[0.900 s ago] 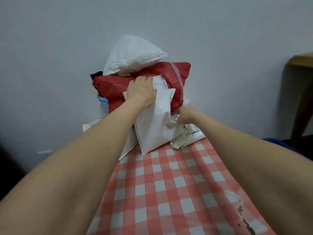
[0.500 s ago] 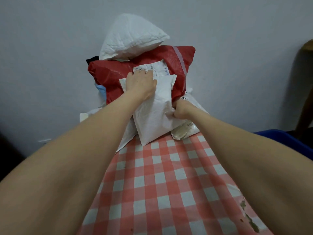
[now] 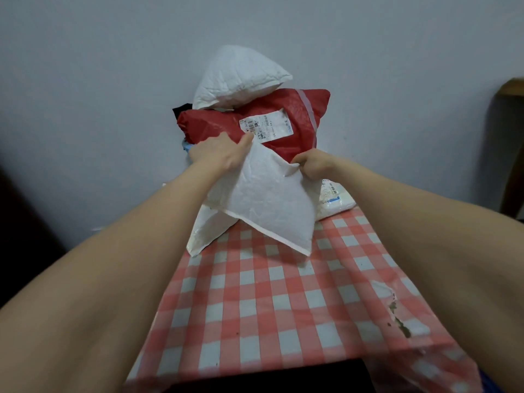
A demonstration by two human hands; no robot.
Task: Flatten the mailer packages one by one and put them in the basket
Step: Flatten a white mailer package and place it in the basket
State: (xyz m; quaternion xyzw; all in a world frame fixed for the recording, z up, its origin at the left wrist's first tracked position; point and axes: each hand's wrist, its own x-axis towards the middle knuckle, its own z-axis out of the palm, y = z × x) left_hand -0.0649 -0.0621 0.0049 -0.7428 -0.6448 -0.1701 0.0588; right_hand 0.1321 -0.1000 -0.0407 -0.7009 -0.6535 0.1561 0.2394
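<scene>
1. Pale grey wall (image 3: 85, 109) is filling the background, and a counter (image 3: 255, 307) under a red-and-white checked cloth is running from 6 o'clock up toward it; the cloth is showing a torn, flaking patch (image 3: 397, 319) at about 4 o'clock.
2. Against the wall at 12 o'clock, a heap of mailers is sitting on the counter: a puffy white mailer (image 3: 238, 75) is lying on top of a red mailer (image 3: 283, 120) that is carrying a white shipping label (image 3: 266, 126).
3. Both hands are holding a white padded mailer (image 3: 269, 202) up in front of that heap, tilted, with its lowest corner hanging just above the cloth.
4. The left hand (image 3: 218, 154) is gripping the mailer's upper left edge at 11 o'clock, its fingers curling behind the mailer with the thumb lying along the front.
5. The right hand (image 3: 314, 165) is pinching the upper right corner at 1 o'clock, its fingers closed tight on the bunched edge.
6. Another white mailer (image 3: 204, 234) is lying flat below the held one at 9 o'clock, and a labelled pale mailer (image 3: 334, 197) is lying at 3 o'clock, partly behind the right wrist.
7. A dark wooden piece of furniture (image 3: 510, 143) is standing at the far right edge.
</scene>
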